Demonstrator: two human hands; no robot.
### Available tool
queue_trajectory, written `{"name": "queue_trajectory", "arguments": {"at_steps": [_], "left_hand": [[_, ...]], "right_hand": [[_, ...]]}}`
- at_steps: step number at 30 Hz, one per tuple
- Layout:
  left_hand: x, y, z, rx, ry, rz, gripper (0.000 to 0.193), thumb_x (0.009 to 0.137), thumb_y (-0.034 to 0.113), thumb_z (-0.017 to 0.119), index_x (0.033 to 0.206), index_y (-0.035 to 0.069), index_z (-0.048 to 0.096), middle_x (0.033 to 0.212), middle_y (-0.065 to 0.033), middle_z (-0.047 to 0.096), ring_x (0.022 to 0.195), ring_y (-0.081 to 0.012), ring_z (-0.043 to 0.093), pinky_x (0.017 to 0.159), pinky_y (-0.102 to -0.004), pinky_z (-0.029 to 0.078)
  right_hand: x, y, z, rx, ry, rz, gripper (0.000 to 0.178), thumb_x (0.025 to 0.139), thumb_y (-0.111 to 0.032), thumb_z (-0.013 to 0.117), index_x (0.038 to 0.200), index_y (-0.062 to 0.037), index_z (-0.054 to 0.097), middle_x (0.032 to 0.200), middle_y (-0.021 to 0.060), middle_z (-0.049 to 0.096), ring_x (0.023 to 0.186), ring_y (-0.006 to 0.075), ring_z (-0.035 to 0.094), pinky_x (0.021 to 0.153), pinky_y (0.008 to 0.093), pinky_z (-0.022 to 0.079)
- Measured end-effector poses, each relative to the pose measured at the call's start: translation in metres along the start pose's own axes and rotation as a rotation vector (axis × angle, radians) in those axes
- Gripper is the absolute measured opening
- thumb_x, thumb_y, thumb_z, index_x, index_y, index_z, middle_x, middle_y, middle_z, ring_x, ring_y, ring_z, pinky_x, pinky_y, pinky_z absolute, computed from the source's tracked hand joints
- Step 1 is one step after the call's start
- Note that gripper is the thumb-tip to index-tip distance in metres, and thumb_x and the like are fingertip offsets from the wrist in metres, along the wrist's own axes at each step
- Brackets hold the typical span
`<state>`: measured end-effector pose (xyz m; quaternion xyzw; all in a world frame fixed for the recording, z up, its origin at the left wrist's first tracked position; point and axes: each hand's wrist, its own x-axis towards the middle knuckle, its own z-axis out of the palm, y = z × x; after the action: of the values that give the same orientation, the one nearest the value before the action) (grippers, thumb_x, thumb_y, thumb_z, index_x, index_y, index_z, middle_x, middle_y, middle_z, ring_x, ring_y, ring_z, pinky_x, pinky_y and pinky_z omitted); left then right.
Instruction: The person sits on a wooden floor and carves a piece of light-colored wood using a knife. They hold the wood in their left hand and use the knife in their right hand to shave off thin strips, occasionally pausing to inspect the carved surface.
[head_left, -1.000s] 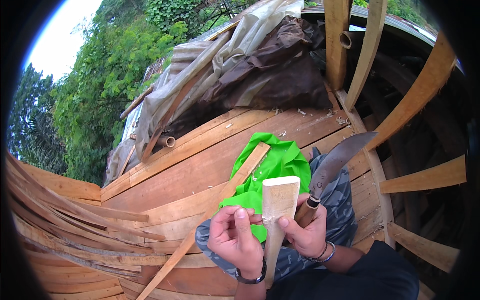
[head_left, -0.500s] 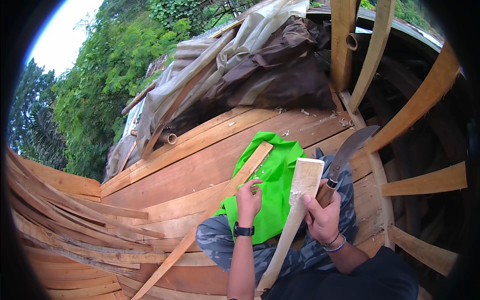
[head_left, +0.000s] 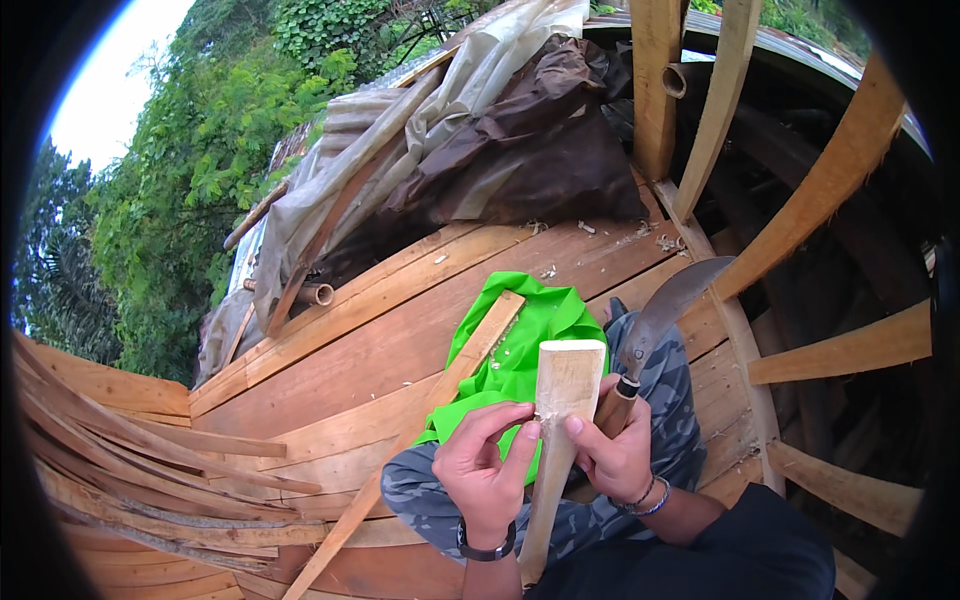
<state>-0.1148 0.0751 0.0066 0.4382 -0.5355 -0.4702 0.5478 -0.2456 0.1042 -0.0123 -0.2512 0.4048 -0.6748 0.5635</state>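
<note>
Above the camouflage trousers (head_left: 675, 405), broad end up, pale wooden piece (head_left: 572, 375), narrowing to a shaft toward the lap. At its narrowing, left hand (head_left: 485, 470), fingers drawn almost together against ragged fibres (head_left: 545, 415); cannot tell if pinching any. Opposite, right hand (head_left: 617, 455), fingers closed around the handle of the knife (head_left: 645, 335), thumb pressed to the wooden piece. Probably best to ease fibres off along the grain rather than tear across it, brace firmly with that thumb, and point the curved blade outward, clear of the left hand. Just beyond, on green cloth (head_left: 548, 308), narrow wooden strip (head_left: 478, 345), slanting past the cloth's left edge over the plank floor (head_left: 330, 350). Farther off, wooden ribs (head_left: 840, 350) along the floor's right edge, scattered shavings (head_left: 668, 243) near its far edge, dark tarp (head_left: 530, 165) beyond.
</note>
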Motion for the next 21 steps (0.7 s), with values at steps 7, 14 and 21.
{"name": "queue_trajectory", "arguments": {"at_steps": [7, 14, 21], "left_hand": [[-0.009, 0.01, 0.003, 0.352, 0.016, 0.25, 0.021, 0.073, -0.007, 0.074, 0.092, -0.004, 0.067, 0.09, -0.0132, 0.066, 0.078, -0.0172, 0.065, 0.07, -0.0262, 0.052], [-0.01, 0.023, 0.015, 0.732, 0.095, 0.553, 0.014, 0.071, -0.004, 0.075, 0.083, -0.001, 0.068, 0.079, -0.0108, 0.065, 0.071, -0.0224, 0.065, 0.064, -0.0309, 0.052], [-0.01, 0.021, 0.017, 0.845, 0.082, 0.573, 0.013, 0.077, -0.003, 0.07, 0.088, 0.0, 0.063, 0.081, -0.0112, 0.062, 0.072, -0.0264, 0.063, 0.063, -0.0347, 0.051]], "right_hand": [[-0.006, -0.003, 0.001, 0.039, -0.012, -0.014, 0.023, 0.084, -0.008, 0.07, 0.098, -0.0011, 0.052, 0.073, 0.0022, 0.062, 0.046, 0.0015, 0.048, 0.04, 0.0178, 0.035], [-0.008, -0.001, 0.001, 0.036, -0.021, -0.006, 0.027, 0.083, -0.005, 0.068, 0.099, -0.0037, 0.046, 0.075, 0.0032, 0.059, 0.046, 0.0025, 0.043, 0.038, 0.0186, 0.03], [-0.008, -0.002, 0.003, 0.072, -0.015, -0.017, 0.023, 0.084, -0.007, 0.07, 0.098, -0.0013, 0.053, 0.075, 0.0021, 0.063, 0.048, 0.0007, 0.048, 0.041, 0.0178, 0.034]]}}
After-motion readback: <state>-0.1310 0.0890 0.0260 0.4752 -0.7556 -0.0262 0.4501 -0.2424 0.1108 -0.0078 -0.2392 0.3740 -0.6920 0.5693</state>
